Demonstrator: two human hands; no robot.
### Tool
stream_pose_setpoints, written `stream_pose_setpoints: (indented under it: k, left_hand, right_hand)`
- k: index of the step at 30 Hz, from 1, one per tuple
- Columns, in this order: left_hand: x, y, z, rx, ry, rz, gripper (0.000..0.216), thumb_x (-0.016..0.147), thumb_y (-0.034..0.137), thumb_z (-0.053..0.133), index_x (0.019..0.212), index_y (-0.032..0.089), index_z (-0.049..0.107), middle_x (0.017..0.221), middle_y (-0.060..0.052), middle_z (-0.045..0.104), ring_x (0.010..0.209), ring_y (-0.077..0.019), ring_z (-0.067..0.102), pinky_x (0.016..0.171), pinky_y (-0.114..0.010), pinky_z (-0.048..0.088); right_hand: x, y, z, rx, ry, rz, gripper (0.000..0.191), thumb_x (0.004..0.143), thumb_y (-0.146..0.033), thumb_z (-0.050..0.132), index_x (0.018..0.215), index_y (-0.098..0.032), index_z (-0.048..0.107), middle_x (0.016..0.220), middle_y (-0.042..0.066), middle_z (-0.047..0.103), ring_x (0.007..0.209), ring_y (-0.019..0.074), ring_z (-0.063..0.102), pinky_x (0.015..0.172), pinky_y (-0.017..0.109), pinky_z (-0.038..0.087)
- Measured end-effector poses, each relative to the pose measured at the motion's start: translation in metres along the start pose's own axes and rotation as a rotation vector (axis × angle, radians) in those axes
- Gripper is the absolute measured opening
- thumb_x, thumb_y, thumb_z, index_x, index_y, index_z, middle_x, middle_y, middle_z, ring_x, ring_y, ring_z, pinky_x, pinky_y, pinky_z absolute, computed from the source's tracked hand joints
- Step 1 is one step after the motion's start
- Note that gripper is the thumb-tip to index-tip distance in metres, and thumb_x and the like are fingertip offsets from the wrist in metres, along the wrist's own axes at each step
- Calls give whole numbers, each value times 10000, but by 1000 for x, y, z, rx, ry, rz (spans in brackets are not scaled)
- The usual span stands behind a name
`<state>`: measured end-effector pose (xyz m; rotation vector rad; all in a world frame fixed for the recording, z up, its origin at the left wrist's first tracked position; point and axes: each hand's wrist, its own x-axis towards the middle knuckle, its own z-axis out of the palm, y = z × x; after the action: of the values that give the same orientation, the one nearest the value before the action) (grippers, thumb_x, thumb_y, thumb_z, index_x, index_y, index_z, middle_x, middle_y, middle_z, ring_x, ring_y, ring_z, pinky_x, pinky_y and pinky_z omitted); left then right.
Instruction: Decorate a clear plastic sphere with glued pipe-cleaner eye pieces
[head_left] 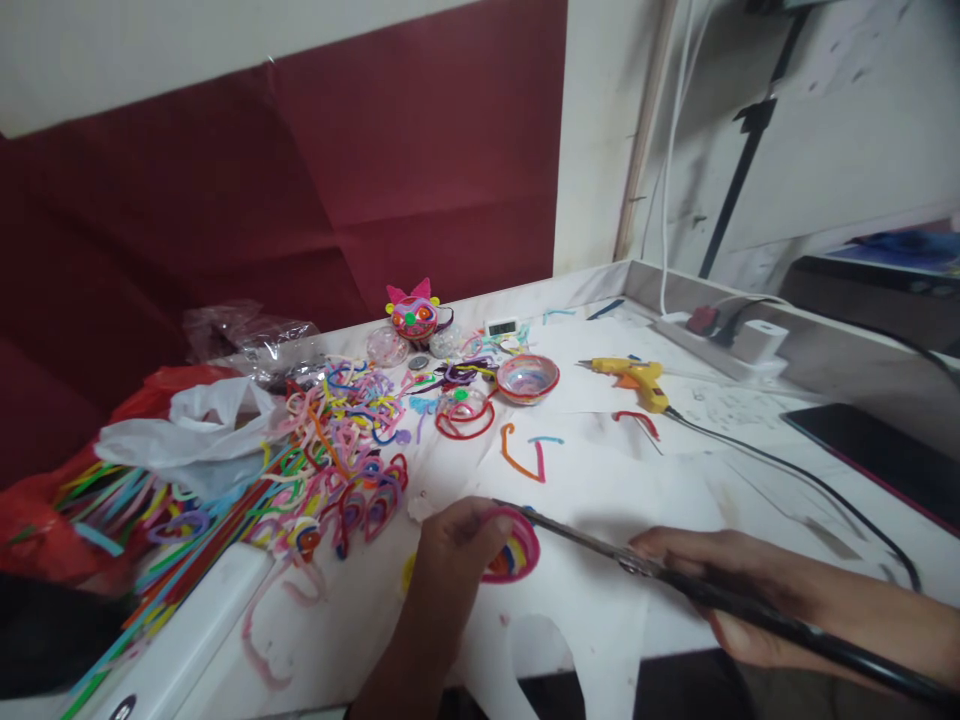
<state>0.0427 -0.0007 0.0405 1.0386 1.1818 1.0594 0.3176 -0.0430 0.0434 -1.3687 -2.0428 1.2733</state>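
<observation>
My left hand (450, 560) is closed around a small round piece of coiled pipe cleaner (516, 548), pink at the rim with coloured arcs inside, just above the white table (615, 480). My right hand (742, 590) grips the black handles of a long pair of scissors (600, 545). The blades point left and their tip reaches the coiled piece next to my left fingers.
A heap of coloured pipe cleaners (337, 450) and plastic bags (180, 425) lie at the left. Farther back stand a pink cat-eared figure (414, 312), a coiled bowl (527, 378) and a yellow glue gun (634, 377) with its black cable. A power strip (712, 335) sits at the far right edge.
</observation>
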Motion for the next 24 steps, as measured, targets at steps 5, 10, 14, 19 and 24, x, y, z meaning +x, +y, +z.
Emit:
stream_pose_setpoints:
  k: [5, 10, 14, 19, 24]
  left_hand:
    - [-1, 1, 1, 9, 27, 2, 137, 638, 278, 708, 622, 149, 668, 522, 29, 589, 501, -76, 495, 513, -189, 378]
    - [1, -1, -1, 31, 3, -24, 148, 617, 279, 721, 623, 144, 663, 525, 27, 590, 502, -80, 494, 512, -193, 372]
    - [1, -2, -1, 29, 24, -11, 160, 632, 295, 706, 622, 143, 655, 511, 26, 584, 482, -77, 477, 503, -195, 362]
    - [0, -2, 0, 52, 13, -10, 156, 635, 293, 695, 614, 144, 653, 510, 27, 579, 480, -75, 472, 496, -194, 357]
    - [0, -1, 0, 36, -14, -37, 137, 620, 273, 706, 590, 150, 654, 508, 35, 579, 486, -77, 499, 515, -193, 387]
  right_hand:
    - [3, -7, 1, 72, -70, -11, 397, 822, -467, 578, 1205, -376, 628, 1177, 68, 652, 1025, 306, 635, 804, 355, 535]
    - [4, -3, 1, 44, -102, 6, 422, 828, -512, 564, 1209, -341, 631, 1139, 59, 666, 958, 280, 657, 766, 325, 550]
    - [3, -2, 1, 69, -106, -2, 426, 828, -540, 571, 1191, -328, 642, 1188, 60, 654, 999, 294, 651, 773, 332, 554]
    - [4, -2, 0, 110, -106, -6, 433, 808, -499, 602, 1206, -333, 641, 1231, 58, 643, 1061, 305, 637, 793, 345, 558]
    - [1, 14, 2, -26, 42, 44, 471, 726, -565, 657, 1141, -346, 693, 1180, 41, 681, 1069, 287, 648, 826, 330, 571]
